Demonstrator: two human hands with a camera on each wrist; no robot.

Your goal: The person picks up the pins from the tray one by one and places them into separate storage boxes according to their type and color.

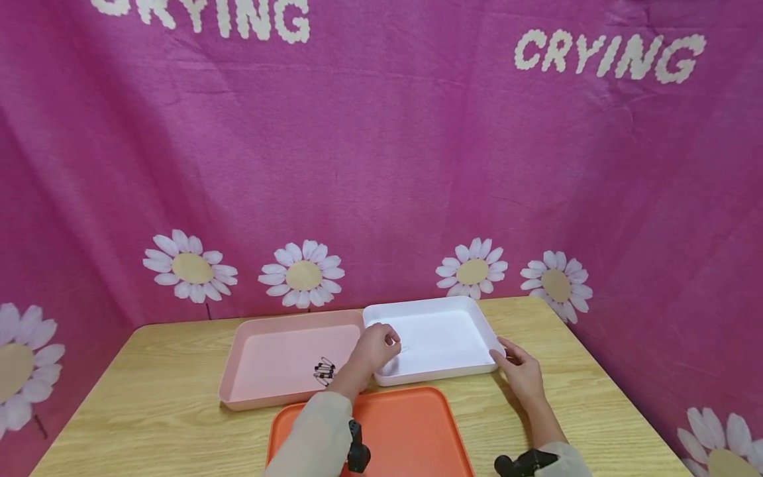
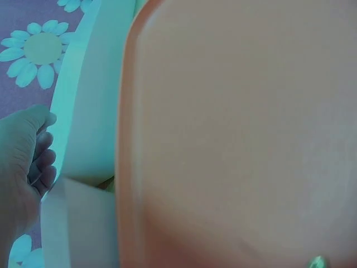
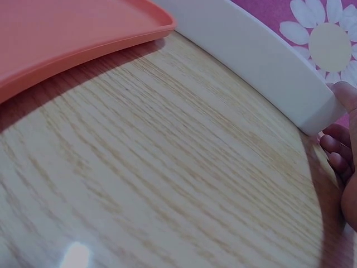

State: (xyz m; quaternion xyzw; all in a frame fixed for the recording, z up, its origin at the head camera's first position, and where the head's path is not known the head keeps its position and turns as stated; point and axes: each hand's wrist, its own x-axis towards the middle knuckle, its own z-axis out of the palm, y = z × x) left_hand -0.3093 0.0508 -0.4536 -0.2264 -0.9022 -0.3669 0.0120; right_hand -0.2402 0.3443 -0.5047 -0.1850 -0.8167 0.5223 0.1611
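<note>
My left hand (image 1: pixel 377 346) is over the left part of the white tray (image 1: pixel 441 380), its fingers curled and its thumb and forefinger brought together. At their tips shows a thin, pale wire loop (image 1: pixel 405 348), like a safety pin; it is too small to make out fully. In the left wrist view, the curled fingers hide whatever lies between them. My right hand (image 1: pixel 524 377) grips the white tray's front right corner, with the thumb at the rim and the fingers against the outside. Several black safety pins (image 1: pixel 324 371) lie in the pink tray (image 1: pixel 262 401), partly behind the left forearm.
An orange tray (image 1: pixel 411 430) lies in front of the other two, under the left forearm. The pink and white trays stand side by side on the wooden table (image 1: pixel 161 391). Behind the table hangs a magenta cloth (image 1: pixel 381 165) with daisies and lettering.
</note>
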